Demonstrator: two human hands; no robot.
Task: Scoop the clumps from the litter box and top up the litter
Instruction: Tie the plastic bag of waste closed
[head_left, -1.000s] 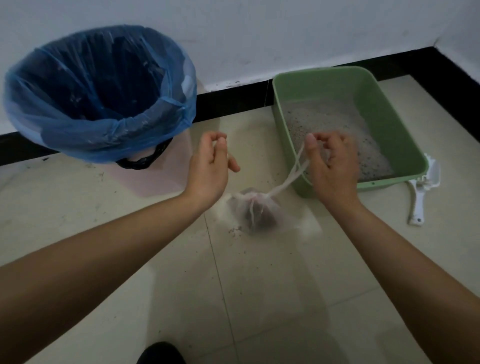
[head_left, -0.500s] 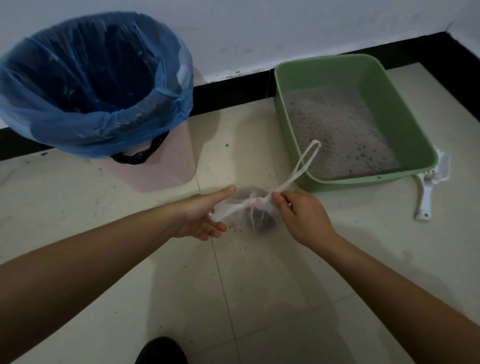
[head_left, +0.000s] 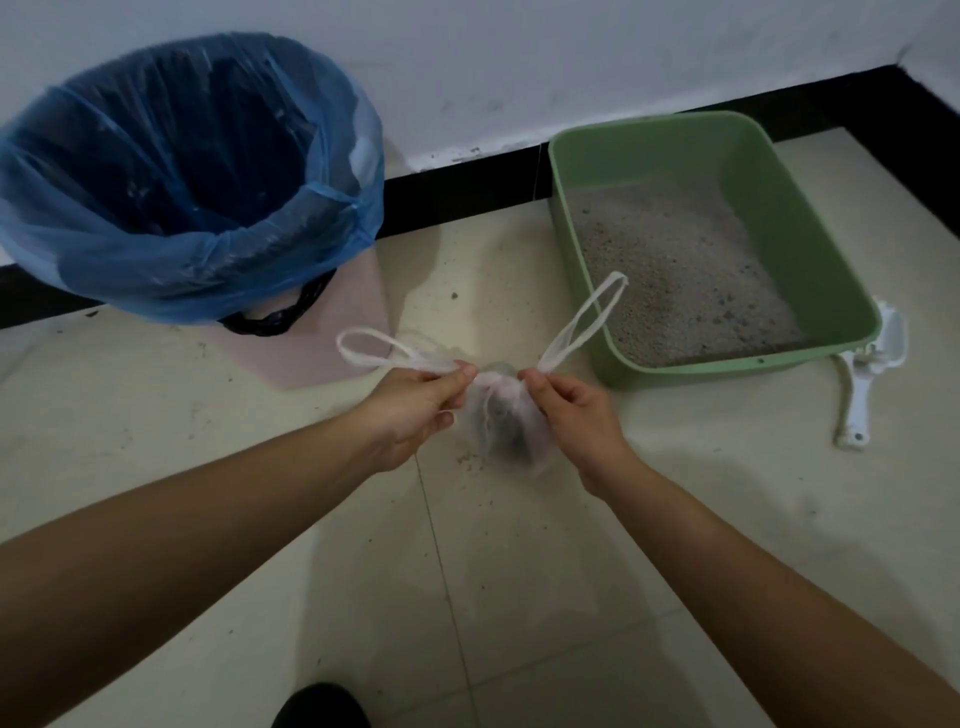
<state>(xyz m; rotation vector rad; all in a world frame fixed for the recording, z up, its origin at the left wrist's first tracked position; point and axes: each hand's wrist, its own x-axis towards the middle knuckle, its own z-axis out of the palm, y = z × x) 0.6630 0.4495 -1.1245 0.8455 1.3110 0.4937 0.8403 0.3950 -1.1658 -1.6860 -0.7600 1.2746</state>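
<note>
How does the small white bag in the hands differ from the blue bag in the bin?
The small white bag is pulled shut at its neck, while the blue bag is spread wide open over the bin's rim. The white bag is far smaller than the blue bag. The white bag holds a dark clump; the blue bag's inside looks dark and its contents cannot be made out. Both are thin, see-through plastic.

Seen from a single head-worn wide-angle camera, looking forward and steeply down, close above pinching fingers (head_left: 457, 375); round blue-lined pink plastic bin (head_left: 332, 332) beyond-left of them, green rectangular plastic litter tray (head_left: 810, 218) beyond-right, white wall (head_left: 519, 62) farthest.
</note>
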